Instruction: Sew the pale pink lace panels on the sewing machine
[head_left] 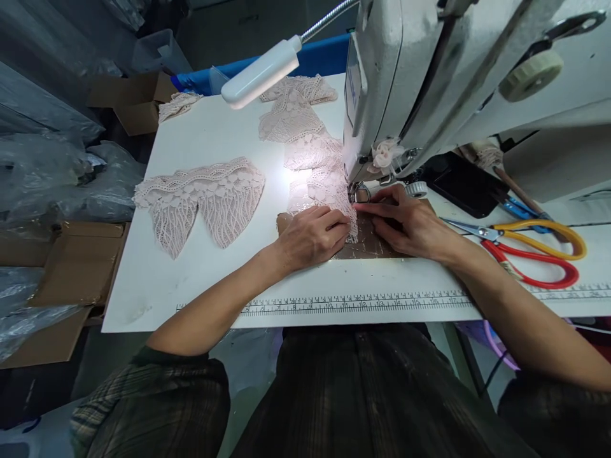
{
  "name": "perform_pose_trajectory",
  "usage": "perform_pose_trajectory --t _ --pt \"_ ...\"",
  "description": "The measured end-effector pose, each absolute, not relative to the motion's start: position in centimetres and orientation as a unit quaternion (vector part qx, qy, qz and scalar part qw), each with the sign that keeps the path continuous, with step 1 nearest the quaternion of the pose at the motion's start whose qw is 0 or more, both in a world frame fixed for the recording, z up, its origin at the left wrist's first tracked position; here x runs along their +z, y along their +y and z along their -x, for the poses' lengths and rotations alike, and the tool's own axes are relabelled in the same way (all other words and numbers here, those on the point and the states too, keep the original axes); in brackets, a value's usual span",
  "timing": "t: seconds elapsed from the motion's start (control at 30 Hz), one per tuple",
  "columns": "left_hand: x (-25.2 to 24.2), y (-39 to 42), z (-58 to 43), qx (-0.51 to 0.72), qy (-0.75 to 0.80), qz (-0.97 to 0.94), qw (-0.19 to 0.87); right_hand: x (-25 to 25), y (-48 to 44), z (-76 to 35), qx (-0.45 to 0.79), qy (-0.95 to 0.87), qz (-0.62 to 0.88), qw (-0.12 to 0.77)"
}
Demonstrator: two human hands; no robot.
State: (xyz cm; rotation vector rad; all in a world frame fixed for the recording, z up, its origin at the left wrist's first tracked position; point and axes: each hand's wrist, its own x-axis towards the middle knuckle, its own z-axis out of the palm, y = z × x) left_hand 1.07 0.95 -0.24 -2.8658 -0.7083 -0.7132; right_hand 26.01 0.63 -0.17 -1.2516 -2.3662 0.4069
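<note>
Beige lace fabric (329, 184) runs under the presser foot (354, 191) of a white sewing machine (375, 83). My left hand (315, 234) lies on the near end of this lace, its fingers curled and closed on it. Right of the foot, my right hand (405, 222) has its fingers stretched out and apart, with a fingertip at the lace's edge close to the needle. Beneath both hands is a brown plate (370, 245), partly covered by them. More lace trails back across the table beyond the machine's lit area.
Another lace piece (200, 197) with pointed flaps lies at left on the white table (157, 289). A lamp (262, 73) hangs over the back. Scissors (520, 242), a black phone (461, 184) and a bobbin (416, 189) lie at right. A printed ruler (329, 305) follows the front edge.
</note>
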Motion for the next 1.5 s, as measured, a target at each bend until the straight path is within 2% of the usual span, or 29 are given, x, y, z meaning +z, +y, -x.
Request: perform_pose_trajectory --t 0.1,0.2,0.4,0.57,0.8,1.13,1.4,1.5 --pt "-0.4 1.2 -1.1 -0.243 -0.238 0.94 0.039 1.1 0.6 -26.2 0.208 -0.81 0.494 0.24" --pt "-0.5 1.2 -1.3 -0.26 -0.25 0.932 0.037 1.9 0.6 -26.1 0.215 -0.789 0.518 0.25" --pt "-0.3 0.9 -1.5 -0.275 -0.266 0.924 0.012 0.8 0.4 -25.8 0.169 -0.821 0.48 0.258" --pt "-0.1 0.9 -1.4 -0.28 -0.276 0.919 -0.014 -0.6 0.5 -26.0 0.107 -0.876 0.418 0.213" --pt "-0.4 1.0 -1.4 -0.329 -0.254 0.91 -0.013 -0.9 0.7 -26.1 0.103 -0.881 0.414 0.205" --pt "-0.3 1.0 -1.1 -0.272 -0.25 0.929 0.021 -0.9 0.7 -26.1 0.122 -0.877 0.417 0.205" --pt "0.2 0.7 -1.3 -0.224 -0.215 0.943 0.118 -0.7 0.7 -26.1 0.127 -0.884 0.402 0.203" --pt "0.8 0.1 -1.4 -0.191 -0.221 0.95 0.112 -0.5 0.6 -26.0 0.125 -0.891 0.391 0.195"
